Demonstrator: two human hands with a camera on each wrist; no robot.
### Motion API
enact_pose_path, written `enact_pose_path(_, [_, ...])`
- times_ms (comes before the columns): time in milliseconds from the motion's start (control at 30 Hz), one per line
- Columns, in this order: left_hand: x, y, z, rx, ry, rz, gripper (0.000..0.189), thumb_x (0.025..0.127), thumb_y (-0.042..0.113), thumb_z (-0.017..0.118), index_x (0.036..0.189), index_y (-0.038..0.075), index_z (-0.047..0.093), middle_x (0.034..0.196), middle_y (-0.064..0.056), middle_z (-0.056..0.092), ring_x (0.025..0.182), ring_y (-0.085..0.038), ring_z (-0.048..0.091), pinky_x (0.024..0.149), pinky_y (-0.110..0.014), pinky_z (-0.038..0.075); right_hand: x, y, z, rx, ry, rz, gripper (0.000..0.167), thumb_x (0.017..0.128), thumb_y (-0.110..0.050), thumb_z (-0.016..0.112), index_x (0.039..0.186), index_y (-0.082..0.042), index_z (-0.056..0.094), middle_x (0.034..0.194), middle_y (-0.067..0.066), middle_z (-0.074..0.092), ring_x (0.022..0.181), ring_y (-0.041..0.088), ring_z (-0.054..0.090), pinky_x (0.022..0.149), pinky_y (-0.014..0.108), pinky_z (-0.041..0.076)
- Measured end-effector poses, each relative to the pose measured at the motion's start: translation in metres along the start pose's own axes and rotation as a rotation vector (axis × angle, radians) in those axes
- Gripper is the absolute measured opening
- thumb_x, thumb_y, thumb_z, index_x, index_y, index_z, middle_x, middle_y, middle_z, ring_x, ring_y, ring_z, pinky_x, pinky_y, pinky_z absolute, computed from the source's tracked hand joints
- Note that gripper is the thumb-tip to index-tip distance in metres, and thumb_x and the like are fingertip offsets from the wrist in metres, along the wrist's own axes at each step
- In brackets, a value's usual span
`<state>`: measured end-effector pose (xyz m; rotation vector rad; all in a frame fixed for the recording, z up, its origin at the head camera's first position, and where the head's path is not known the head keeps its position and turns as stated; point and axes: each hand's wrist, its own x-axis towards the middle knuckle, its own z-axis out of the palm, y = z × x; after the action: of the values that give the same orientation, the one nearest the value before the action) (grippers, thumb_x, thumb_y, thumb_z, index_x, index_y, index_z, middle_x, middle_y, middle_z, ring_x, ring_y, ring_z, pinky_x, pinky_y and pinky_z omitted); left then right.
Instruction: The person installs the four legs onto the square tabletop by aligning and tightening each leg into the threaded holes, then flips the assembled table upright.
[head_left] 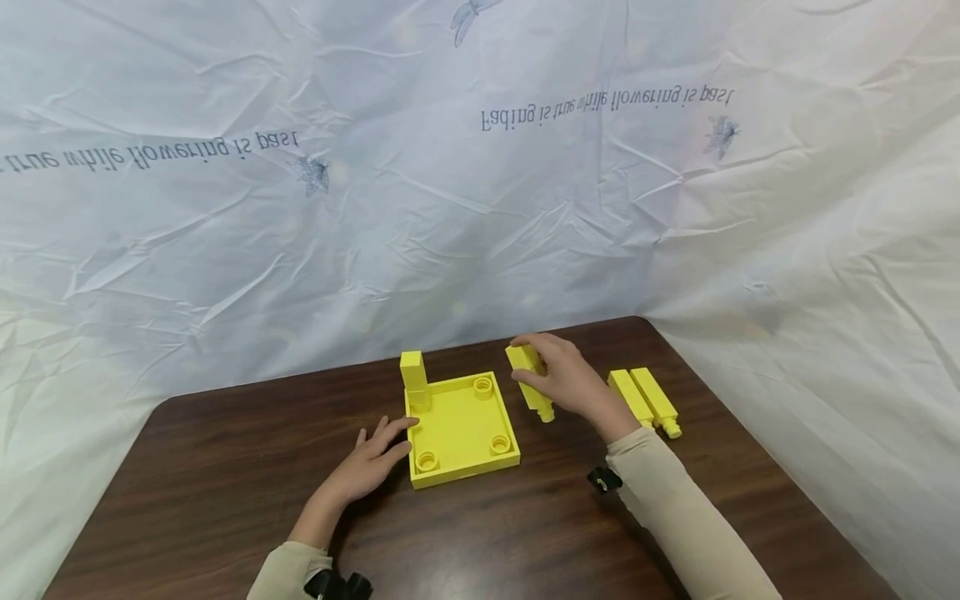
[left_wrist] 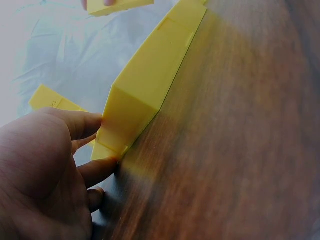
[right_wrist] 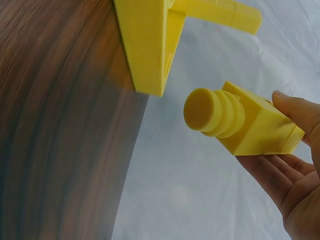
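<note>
A square yellow tray-like base (head_left: 457, 425) with raised rims lies on the table, with round sockets showing at three corners. A square yellow leg (head_left: 412, 371) stands upright at its far left corner. My left hand (head_left: 367, 462) rests its fingertips and thumb against the base's left side, fingers fairly straight. To the right of the base, my right hand (head_left: 566, 375) grips another yellow leg (head_left: 529, 379) between thumb and fingers. In the right wrist view, this leg's ridged round end (right_wrist: 212, 112) points away from the palm toward the base.
Two more yellow legs (head_left: 630, 396) lie side by side on the brown wooden table (head_left: 247, 450), right of my right hand. A wrinkled white cloth (head_left: 375, 208) with printed words hangs behind the table and along its sides.
</note>
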<state>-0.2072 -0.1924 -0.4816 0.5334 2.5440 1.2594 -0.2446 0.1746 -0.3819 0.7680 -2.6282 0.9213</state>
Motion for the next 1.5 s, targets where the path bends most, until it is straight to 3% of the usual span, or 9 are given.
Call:
enact_pose_path(267, [0.001, 0.0, 0.0, 0.003, 0.0, 0.003, 0.052, 0.115, 0.036, 0.046, 0.164, 0.02, 0.04, 0.17, -0.018, 0.031, 0.162, -0.039, 0.001, 0.123, -0.063, -0.017, -0.001, -0.015, 0.007, 0.009, 0.028, -0.062, 0.044, 0.099, -0.017, 0.079, 0.14, -0.011, 0.064, 0.113, 0.004, 0.065, 0.075, 0.017, 0.051, 0.064, 0.035, 0.05])
enact_pose_path(500, [0.0, 0.0, -0.001, -0.001, -0.001, 0.006, 0.051, 0.116, 0.036, 0.045, 0.164, 0.02, 0.04, 0.171, -0.018, 0.03, 0.162, -0.039, 0.0, 0.123, -0.063, -0.017, 0.0, -0.025, 0.012, 0.025, 0.033, -0.069, 0.043, 0.099, -0.017, 0.078, 0.139, -0.012, 0.064, 0.128, 0.01, 0.066, 0.086, 0.027, 0.06, 0.071, 0.038, 0.052])
enact_pose_path(867, [0.0, 0.0, 0.001, -0.007, 0.005, 0.007, 0.05, 0.116, 0.033, 0.046, 0.163, 0.019, 0.041, 0.17, -0.018, 0.031, 0.162, -0.039, 0.002, 0.124, -0.063, -0.017, 0.004, -0.032, 0.023, 0.023, 0.036, -0.112, 0.041, 0.099, -0.016, 0.078, 0.138, -0.011, 0.064, 0.13, 0.01, 0.065, 0.1, 0.021, 0.063, 0.079, 0.04, 0.056])
enact_pose_path(1133, [0.0, -0.001, 0.001, -0.009, 0.006, 0.002, 0.051, 0.115, 0.035, 0.046, 0.163, 0.02, 0.041, 0.17, -0.018, 0.03, 0.162, -0.039, 0.002, 0.124, -0.062, -0.016, 0.007, -0.036, 0.03, 0.035, 0.084, -0.202, 0.042, 0.098, -0.013, 0.079, 0.136, -0.007, 0.063, 0.131, 0.011, 0.065, 0.107, 0.023, 0.065, 0.082, 0.039, 0.058])
enact_pose_path(1500, [0.001, -0.002, 0.001, -0.01, 0.007, -0.001, 0.05, 0.115, 0.035, 0.046, 0.163, 0.02, 0.041, 0.17, -0.018, 0.03, 0.162, -0.039, 0.001, 0.124, -0.063, -0.017, 0.011, -0.04, 0.038, 0.056, 0.136, -0.306, 0.043, 0.098, -0.012, 0.078, 0.136, -0.005, 0.061, 0.125, 0.011, 0.064, 0.084, 0.013, 0.056, 0.069, 0.029, 0.054])
